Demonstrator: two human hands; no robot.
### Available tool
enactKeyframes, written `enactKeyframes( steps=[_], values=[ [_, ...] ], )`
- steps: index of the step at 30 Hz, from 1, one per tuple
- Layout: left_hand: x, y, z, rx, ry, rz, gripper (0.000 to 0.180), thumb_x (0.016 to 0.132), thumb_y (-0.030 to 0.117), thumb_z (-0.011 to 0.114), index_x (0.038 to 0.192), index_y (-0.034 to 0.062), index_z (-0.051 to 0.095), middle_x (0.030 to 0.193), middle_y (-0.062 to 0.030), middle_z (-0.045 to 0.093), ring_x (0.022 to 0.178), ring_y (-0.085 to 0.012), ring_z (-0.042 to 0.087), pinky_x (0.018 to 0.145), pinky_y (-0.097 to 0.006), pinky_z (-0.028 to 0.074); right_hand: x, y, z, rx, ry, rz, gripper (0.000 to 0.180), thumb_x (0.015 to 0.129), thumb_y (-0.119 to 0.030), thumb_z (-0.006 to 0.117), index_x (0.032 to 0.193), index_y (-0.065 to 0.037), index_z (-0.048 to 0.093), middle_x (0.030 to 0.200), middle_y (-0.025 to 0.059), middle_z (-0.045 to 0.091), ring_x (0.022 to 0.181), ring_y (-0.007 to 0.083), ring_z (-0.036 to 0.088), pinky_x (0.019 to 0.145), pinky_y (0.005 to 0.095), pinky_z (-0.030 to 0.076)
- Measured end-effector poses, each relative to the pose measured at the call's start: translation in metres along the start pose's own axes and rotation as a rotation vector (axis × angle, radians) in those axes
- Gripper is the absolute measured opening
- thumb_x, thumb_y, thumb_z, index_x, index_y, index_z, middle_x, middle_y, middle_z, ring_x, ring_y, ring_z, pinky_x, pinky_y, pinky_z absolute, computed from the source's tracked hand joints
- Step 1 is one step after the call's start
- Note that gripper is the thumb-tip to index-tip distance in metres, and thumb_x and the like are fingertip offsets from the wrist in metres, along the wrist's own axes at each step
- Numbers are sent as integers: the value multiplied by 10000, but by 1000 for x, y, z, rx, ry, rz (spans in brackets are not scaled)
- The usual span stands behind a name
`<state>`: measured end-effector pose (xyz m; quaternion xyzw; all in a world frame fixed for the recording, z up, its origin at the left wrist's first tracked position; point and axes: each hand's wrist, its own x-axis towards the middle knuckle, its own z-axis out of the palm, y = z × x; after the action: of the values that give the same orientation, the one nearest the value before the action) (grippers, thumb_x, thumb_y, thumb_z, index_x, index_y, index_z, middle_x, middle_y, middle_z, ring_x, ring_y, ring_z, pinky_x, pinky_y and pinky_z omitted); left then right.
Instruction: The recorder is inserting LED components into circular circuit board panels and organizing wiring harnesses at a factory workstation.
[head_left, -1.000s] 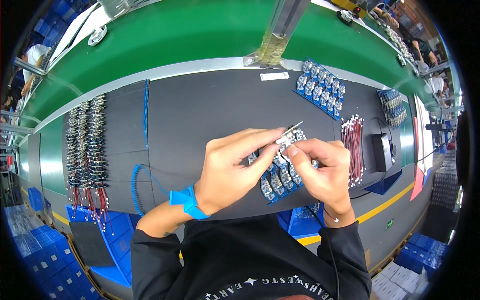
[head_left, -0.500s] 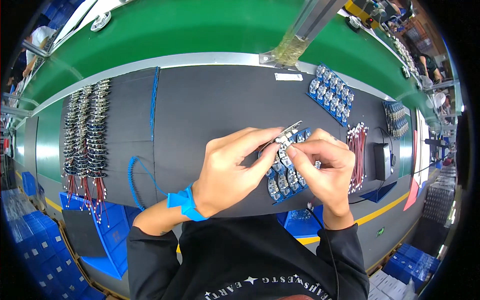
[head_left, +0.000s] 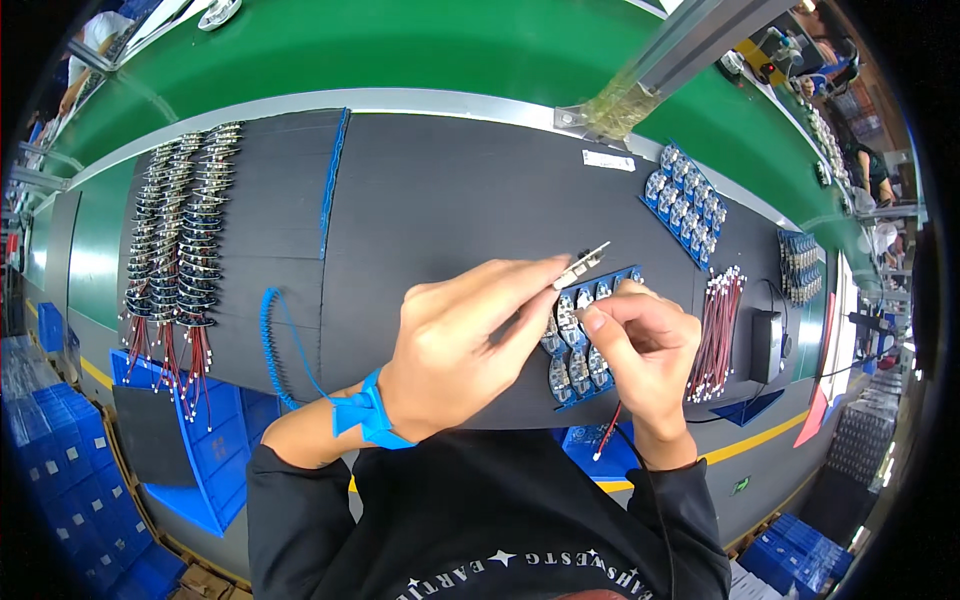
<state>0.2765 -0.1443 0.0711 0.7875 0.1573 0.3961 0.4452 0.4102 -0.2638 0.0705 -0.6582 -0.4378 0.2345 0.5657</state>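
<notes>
My left hand [head_left: 470, 335] pinches a small circuit board [head_left: 582, 268] by its edge, tilted above the black mat. White connectors show on the board. My right hand [head_left: 648, 365] is closed just right of it, thumb against the fingers, apart from the board. From beneath that hand hangs a thin red-and-black cable [head_left: 606, 436] with a white plug; its upper part is hidden in the grip. Below both hands lies a blue panel of circuit boards [head_left: 578, 372], partly covered by my fingers. A blue wrist strap [head_left: 368, 410] circles my left wrist.
Rows of wired boards [head_left: 180, 230] stand at the left. Another board panel [head_left: 685, 205] and a cable bundle [head_left: 717, 335] lie at the right, beside a black box [head_left: 767, 345]. A metal post [head_left: 670, 70] rises at the back. A coiled blue cord [head_left: 268, 345] trails from the strap.
My right hand has drawn away from the board, slightly down and right. More of the red-and-black cable now hangs below it. The whole view has shifted a little.
</notes>
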Motion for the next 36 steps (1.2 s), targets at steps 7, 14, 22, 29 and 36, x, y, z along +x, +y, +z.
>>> enactKeyframes(
  steps=[7, 14, 22, 29, 36],
  values=[
    [-6, -5, -1, -33, 20, -25, 248, 729, -85, 660, 971, -28, 653, 872, -143, 684, 743, -211, 686, 626, -265, 530, 5, -3, 10, 5, 7, -63, 30, 745, 55, 656, 773, 44, 653, 593, 27, 537, 489, 44, 457, 436, 205, 309],
    [-10, -9, -1, 36, 47, 55, 260, 713, -100, 657, 966, -39, 653, 839, -140, 676, 710, -218, 679, 582, -264, 525, 5, -7, 18, 6, 38, 35, 14, 754, 43, 653, 767, 38, 651, 577, 20, 519, 482, 44, 443, 432, 213, 304],
    [-17, -6, -7, 68, -48, -8, 279, 708, -89, 665, 983, -39, 651, 831, -140, 665, 665, -221, 667, 545, -263, 513, 2, -4, 20, 5, -45, 63, 12, 782, 42, 635, 784, 51, 643, 623, 12, 533, 517, 26, 448, 449, 185, 315],
    [-27, -13, -15, -13, 6, 14, 299, 718, -71, 672, 1014, -29, 653, 881, -153, 660, 737, -225, 669, 624, -267, 527, 4, 8, 23, 315, -196, 191, 48, 827, 7, 631, 844, 50, 642, 688, 23, 552, 548, 38, 474, 469, 178, 336],
    [-65, 14, -78, 96, -27, -188, 236, 707, -86, 661, 935, -29, 677, 964, -164, 640, 845, -231, 640, 693, -293, 517, 3, 7, 53, 49, -427, 54, 156, 818, 32, 604, 971, 41, 635, 823, 85, 613, 710, 127, 583, 629, 222, 455]
  ],
)
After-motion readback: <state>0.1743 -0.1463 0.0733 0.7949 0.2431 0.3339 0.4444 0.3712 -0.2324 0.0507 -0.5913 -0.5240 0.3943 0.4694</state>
